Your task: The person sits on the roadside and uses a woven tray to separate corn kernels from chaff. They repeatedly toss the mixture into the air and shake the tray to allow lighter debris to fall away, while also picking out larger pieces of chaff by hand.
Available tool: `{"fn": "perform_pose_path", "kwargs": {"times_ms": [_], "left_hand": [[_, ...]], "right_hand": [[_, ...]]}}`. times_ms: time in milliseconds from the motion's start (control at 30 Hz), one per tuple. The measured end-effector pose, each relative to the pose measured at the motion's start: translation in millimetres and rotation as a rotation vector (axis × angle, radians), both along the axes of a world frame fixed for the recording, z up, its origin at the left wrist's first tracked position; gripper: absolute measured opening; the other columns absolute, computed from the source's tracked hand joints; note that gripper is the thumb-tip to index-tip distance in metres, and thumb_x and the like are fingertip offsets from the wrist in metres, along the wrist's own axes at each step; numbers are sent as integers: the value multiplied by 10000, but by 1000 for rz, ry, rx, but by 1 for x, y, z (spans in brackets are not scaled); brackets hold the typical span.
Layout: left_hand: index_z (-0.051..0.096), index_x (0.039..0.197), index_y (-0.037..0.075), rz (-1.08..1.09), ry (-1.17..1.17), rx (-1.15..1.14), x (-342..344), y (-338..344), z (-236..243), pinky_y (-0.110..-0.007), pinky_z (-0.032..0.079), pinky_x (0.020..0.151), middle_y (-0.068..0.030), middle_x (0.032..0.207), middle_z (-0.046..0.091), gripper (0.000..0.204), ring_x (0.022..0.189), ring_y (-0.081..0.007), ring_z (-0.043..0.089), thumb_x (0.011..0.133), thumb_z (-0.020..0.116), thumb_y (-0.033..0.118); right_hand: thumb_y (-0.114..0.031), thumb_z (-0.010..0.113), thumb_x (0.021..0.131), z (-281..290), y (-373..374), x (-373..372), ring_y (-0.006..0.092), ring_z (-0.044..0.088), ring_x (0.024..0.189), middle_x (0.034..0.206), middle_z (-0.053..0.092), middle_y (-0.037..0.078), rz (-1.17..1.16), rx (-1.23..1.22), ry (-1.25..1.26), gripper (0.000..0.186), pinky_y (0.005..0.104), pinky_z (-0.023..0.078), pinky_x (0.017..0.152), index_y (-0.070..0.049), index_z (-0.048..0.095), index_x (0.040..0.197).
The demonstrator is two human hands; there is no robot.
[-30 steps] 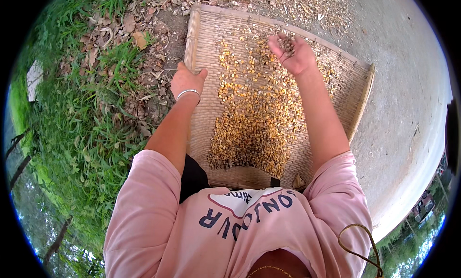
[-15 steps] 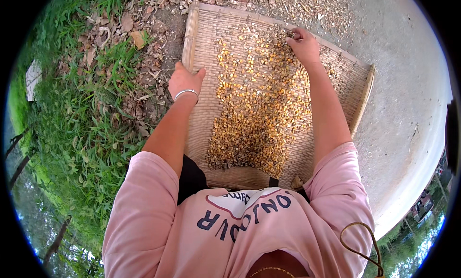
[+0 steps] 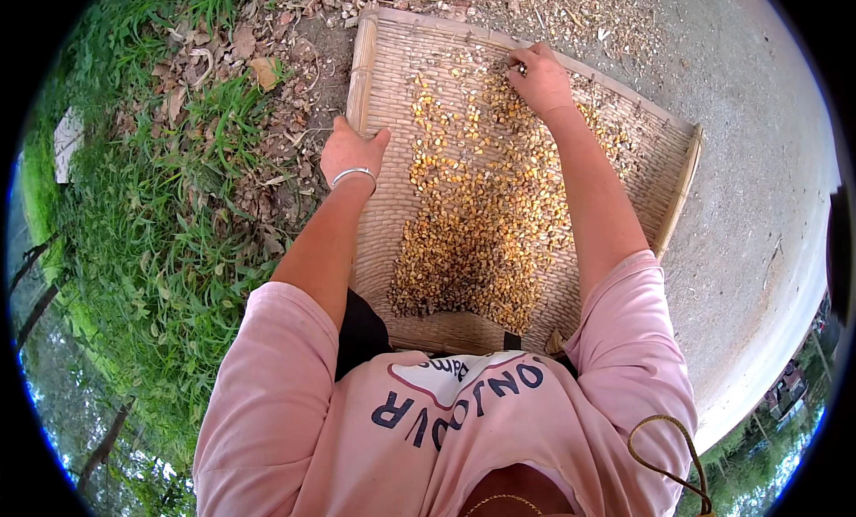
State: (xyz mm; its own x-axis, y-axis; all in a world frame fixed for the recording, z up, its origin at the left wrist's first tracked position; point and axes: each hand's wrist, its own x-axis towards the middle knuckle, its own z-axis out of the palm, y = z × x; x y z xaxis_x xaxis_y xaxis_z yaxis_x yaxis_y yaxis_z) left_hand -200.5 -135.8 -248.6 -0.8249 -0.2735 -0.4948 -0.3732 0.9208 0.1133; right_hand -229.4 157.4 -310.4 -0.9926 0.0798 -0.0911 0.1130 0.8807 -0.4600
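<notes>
A woven winnowing basket (image 3: 392,89) with a flat wooden rim lies in front of me, tilted in the view. Yellow corn kernels (image 3: 473,240), mixed with darker bits, are spread over its middle, thickest at the near end and thinner toward the far left. My left hand (image 3: 353,153), with a silver bangle on the wrist, is closed around the basket's left rim, thumb on the inner side. At the far edge my right hand (image 3: 542,80) is bent down over the kernels, its fingertips pinched together. Whatever lies between those fingertips is too small to name.
Grass (image 3: 187,214) grows along the left, with dry leaves (image 3: 266,73) and bare soil beside the basket. Grey concrete ground (image 3: 731,196) stretches to the right. Husks and scattered bits (image 3: 597,22) lie beyond the far rim.
My right hand has moved a little to the left along the far edge of the basket, fingers still pinched. My left hand keeps its hold on the left rim.
</notes>
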Motion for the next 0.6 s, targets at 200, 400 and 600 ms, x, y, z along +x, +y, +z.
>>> {"fn": "perform_pose_path", "kwargs": {"times_ms": [200,400,600], "left_hand": [[504,1109,-17,-11,-3,-5,0,-1,-2,-424,538,808,-215,998,670,636,937,-345,663,751,749,448],[501,1109,-18,-19,3,-9,0,0,-4,-422,540,808,-215,994,671,633,937,-344,665,755,745,447],[520,1152,-52,2,8,-3,-1,-1,-4,-422,532,828,-241,1011,666,730,942,-359,660,703,768,468]], "right_hand": [[-157,708,765,0,8,8,245,634,794,900,614,60,-42,-199,99,169,352,530,734,-110,664,921],[-140,615,915,7,25,32,180,635,688,907,628,58,-510,-1613,-366,124,281,535,544,-59,601,1008],[-214,494,966,14,25,46,324,656,966,1059,626,157,-375,-1823,-449,231,415,599,722,-43,565,1104]]}}
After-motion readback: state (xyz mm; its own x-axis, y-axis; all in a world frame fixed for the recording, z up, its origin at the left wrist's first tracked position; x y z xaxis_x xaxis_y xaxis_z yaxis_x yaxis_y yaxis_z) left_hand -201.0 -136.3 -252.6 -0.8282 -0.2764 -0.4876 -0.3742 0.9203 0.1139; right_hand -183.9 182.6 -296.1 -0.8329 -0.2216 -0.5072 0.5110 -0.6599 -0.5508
